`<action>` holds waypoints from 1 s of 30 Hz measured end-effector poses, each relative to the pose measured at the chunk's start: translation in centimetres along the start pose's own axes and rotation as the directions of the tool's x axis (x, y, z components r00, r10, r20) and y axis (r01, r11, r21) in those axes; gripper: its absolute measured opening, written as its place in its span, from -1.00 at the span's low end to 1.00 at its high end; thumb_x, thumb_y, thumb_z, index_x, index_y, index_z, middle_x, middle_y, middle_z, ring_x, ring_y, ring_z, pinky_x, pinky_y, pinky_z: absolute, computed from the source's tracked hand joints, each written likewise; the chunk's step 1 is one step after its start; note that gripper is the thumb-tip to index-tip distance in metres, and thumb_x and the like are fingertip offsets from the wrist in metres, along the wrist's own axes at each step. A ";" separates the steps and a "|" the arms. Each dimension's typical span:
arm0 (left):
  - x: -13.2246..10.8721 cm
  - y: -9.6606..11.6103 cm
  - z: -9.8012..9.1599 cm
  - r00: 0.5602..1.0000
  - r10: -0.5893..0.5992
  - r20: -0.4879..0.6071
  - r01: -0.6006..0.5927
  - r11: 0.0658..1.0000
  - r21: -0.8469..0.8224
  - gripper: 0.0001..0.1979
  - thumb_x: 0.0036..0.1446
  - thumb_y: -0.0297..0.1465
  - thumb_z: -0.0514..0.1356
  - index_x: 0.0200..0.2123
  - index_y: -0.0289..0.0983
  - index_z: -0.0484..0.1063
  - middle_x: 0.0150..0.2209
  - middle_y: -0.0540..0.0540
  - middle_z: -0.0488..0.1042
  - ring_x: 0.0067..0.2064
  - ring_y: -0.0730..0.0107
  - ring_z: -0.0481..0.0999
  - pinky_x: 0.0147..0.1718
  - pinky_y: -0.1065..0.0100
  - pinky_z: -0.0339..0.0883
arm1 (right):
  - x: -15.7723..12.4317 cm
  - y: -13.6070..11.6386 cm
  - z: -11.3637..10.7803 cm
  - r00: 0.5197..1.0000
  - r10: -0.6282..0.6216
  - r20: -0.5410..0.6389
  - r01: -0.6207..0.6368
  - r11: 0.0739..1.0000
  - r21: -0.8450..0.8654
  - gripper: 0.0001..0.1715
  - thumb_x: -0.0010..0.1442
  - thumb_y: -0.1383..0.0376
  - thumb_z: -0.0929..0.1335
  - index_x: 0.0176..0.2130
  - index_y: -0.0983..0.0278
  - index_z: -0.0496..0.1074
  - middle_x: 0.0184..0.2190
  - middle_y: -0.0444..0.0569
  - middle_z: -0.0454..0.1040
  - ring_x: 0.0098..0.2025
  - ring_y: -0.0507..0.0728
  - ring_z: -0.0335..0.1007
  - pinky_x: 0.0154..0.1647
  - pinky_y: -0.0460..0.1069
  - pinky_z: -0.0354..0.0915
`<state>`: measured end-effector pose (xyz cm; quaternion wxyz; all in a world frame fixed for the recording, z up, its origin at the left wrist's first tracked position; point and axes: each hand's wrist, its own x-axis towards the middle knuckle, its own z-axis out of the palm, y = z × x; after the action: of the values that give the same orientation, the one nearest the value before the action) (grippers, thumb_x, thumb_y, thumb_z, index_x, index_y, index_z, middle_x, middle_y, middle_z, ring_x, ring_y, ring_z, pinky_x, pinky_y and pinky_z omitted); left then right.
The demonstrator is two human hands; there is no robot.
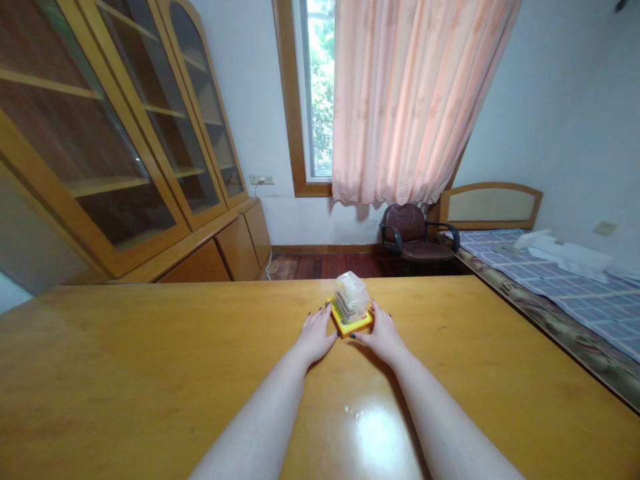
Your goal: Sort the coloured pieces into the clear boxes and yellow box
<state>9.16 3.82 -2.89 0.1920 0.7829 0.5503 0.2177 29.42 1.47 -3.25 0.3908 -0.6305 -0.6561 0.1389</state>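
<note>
A yellow flat tray or box [351, 327] lies near the far edge of the wooden table. Several clear plastic boxes [351, 293] are stacked on it, the top one slightly askew. My left hand [317, 335] is at the yellow piece's left side, fingertips touching its edge. On the opposite side my right hand [383, 335] has its fingertips against the right edge and its thumb near the front corner. Both hands hold the yellow piece between them, thumbs close together in front.
Small clear bits [353, 413] lie on the wooden table [175, 373] between my forearms. Beyond the table stand a dark red armchair [413, 233] and, to the right, a bed [555, 267]. A glass-door cabinet [150, 193] rises at the left.
</note>
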 end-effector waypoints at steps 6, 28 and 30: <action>-0.7 1.2 -0.1 0.976 0.102 0.194 -0.117 0.991 0.070 -0.21 0.01 -0.09 0.04 0.23 -0.25 -0.20 0.23 -0.18 -0.03 0.26 0.10 -0.17 0.17 0.01 -0.41 | -0.5 -0.5 0.3 0.998 -0.045 0.045 0.050 0.991 -0.127 0.21 -0.34 0.00 0.45 0.18 0.33 -0.07 0.06 0.21 0.22 0.07 0.35 0.15 0.05 0.20 0.04; -1.6 4.0 -0.9 0.892 0.251 0.376 -0.286 0.957 0.039 -0.20 -0.01 -0.12 0.07 0.23 -0.20 -0.23 0.24 -0.13 -0.08 0.26 0.18 -0.19 0.18 0.01 -0.43 | 0.0 0.1 0.9 0.980 0.153 -0.130 -0.178 0.961 -0.210 0.23 -0.27 -0.07 0.38 0.18 0.46 -0.15 0.03 0.35 0.21 0.07 0.42 0.13 0.03 0.23 -0.02; -1.5 3.9 -0.7 0.895 0.253 0.367 -0.290 0.956 0.050 -0.21 0.00 -0.12 0.05 0.23 -0.19 -0.22 0.24 -0.11 -0.07 0.26 0.20 -0.18 0.18 0.03 -0.42 | 0.0 -0.2 0.8 0.974 0.172 -0.147 -0.201 0.955 -0.218 0.21 -0.26 -0.06 0.37 0.18 0.48 -0.14 0.04 0.34 0.20 0.08 0.40 0.11 0.05 0.21 -0.02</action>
<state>11.37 1.15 -0.38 0.2153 0.8873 0.4021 0.0680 28.77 1.72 -3.66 0.3407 -0.7384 -0.5791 0.0576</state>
